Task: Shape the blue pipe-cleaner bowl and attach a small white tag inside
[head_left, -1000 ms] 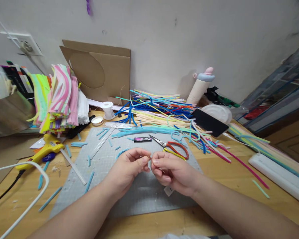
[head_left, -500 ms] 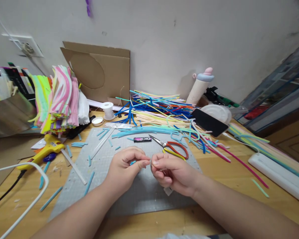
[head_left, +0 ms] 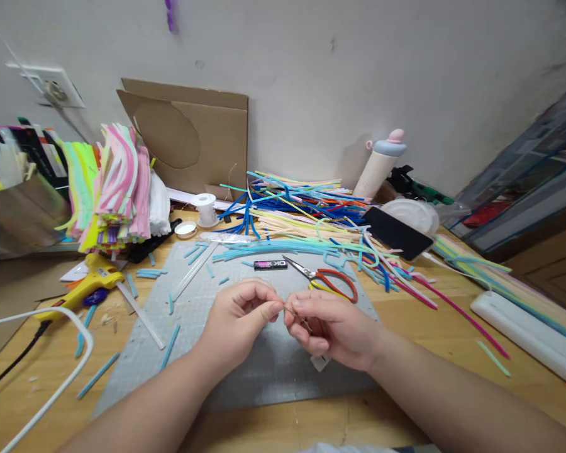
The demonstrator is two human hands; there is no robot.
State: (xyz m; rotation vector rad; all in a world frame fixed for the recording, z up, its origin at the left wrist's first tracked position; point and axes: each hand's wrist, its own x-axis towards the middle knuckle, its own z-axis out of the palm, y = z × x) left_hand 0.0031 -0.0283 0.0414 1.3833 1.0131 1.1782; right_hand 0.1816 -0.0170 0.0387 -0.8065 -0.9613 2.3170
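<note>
At the tabletop's (head_left: pixel 419 314) left edge, the yellow glue gun with an orange tip (head_left: pixel 94 274) lies on its side, out of my hands. Next to it, short light-blue fuzzy stem pieces (head_left: pixel 97 375) lie loose, some on the wood and some over the left edge of the grey cutting mat (head_left: pixel 245 387); I judge that cutting is done for these, while none of them is joined to another. My left hand (head_left: pixel 238 321) is above the mat's middle, thumb and forefinger pinched on one end of a thin brown wire-like strand (head_left: pixel 304 319). Near the mat's far edge, long light-blue fuzzy stems (head_left: pixel 264 249) lie in a bundle, still at length. The strand runs slantwise into my right hand (head_left: pixel 334 324), whose thumb and curled fingers grip it; handling it looks unfinished to me. Just beyond, the scissors with red and yellow handles (head_left: pixel 337 283) lie unused towards the mat's far right corner.

Against half a second ago, my fingertips are closer together and the strand shows plainly across my right fingers; the scissors have not moved.
</note>
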